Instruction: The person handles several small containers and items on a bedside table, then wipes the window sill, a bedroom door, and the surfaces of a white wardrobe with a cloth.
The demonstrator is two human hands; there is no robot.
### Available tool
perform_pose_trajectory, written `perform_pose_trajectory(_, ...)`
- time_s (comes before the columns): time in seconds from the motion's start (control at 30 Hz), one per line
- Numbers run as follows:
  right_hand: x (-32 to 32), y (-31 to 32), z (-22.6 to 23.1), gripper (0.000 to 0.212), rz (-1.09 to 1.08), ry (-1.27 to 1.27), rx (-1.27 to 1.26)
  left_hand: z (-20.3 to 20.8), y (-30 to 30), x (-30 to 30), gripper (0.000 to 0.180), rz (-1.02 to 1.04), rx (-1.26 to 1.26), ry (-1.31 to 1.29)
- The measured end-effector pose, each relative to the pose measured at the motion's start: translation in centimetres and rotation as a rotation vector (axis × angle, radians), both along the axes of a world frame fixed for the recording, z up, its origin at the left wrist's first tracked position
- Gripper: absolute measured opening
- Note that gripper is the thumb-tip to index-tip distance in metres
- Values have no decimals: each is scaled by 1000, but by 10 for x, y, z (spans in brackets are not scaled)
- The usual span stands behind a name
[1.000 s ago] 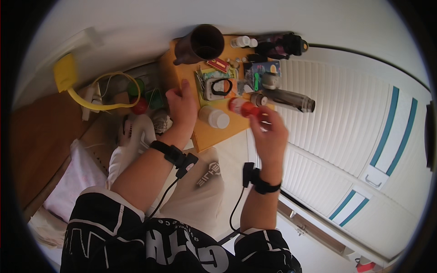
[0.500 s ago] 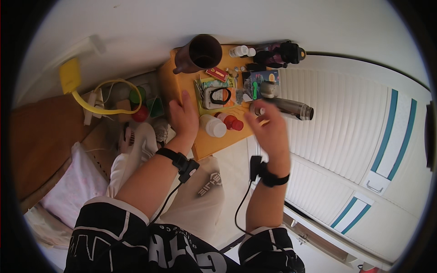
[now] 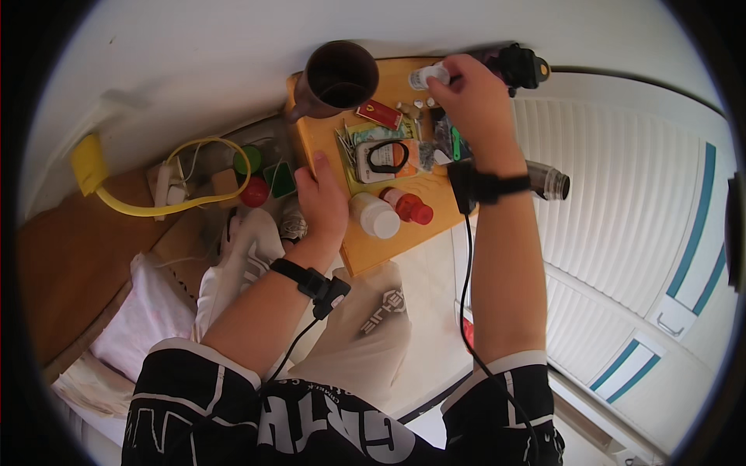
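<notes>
Room: white wall [image 3: 225, 46] is standing behind, and slatted white doors [image 3: 614, 155] with blue-green strips are filling the right side.
Desk [image 3: 381, 250]: it is showing light wood, and many small things are lying on it.
Right hand [image 3: 478, 101]: at the far side it is touching the cap end of the small white bottle [image 3: 420, 78], thumb and fingers being narrow there; whether the grip is firm, one cannot tell.
Left hand [image 3: 322, 198]: it is staying at the left edge of the desk, thumb pointing up; one cannot tell if it is gripping this edge.
Near side: white jar [image 3: 369, 213] and red bottle [image 3: 408, 206] are standing just beside each other.
Middle: black band [image 3: 371, 158] is lying on a pale flat box [image 3: 388, 157]; red packet [image 3: 379, 114] is lying behind.
Back left: dark mug [image 3: 309, 89] is standing with its opening upward.
</notes>
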State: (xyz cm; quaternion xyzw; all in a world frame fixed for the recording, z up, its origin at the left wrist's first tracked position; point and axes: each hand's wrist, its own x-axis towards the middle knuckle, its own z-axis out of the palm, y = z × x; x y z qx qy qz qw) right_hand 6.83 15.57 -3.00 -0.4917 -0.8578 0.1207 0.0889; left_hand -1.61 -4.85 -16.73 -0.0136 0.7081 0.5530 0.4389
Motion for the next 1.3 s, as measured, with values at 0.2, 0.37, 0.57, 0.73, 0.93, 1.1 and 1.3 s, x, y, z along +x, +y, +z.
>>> perform_pose_trajectory(0.2, 79, -119, 55, 34, -265, 79, -25, -6, -1, -3, 57, -12, -15, 39)
perform_pose_trajectory(0.37, 96, -165, 13, 37, -324, 74, -201, -3, 3, 0, 63, -78, -81, 49)
perform_pose_trajectory(0.57, 86, -159, -11, 38, -246, 22, -302, -11, 3, 1, 65, -77, -144, 134)
perform_pose_trajectory(0.73, 84, -150, 6, 46, -198, 52, -410, -13, -1, 0, 63, -97, -192, 140)
perform_pose_trajectory(0.93, 40, -53, 35, 33, -97, -24, -128, -1, -4, -10, 57, -62, -34, 31)
perform_pose_trajectory(1.1, 10, 29, -21, 31, 56, -249, 196, 4, 2, 1, 55, -63, -57, -25)
perform_pose_trajectory(1.3, 31, 0, -19, 25, -129, -57, 23, -3, 0, -4, 56, -50, -40, -9)
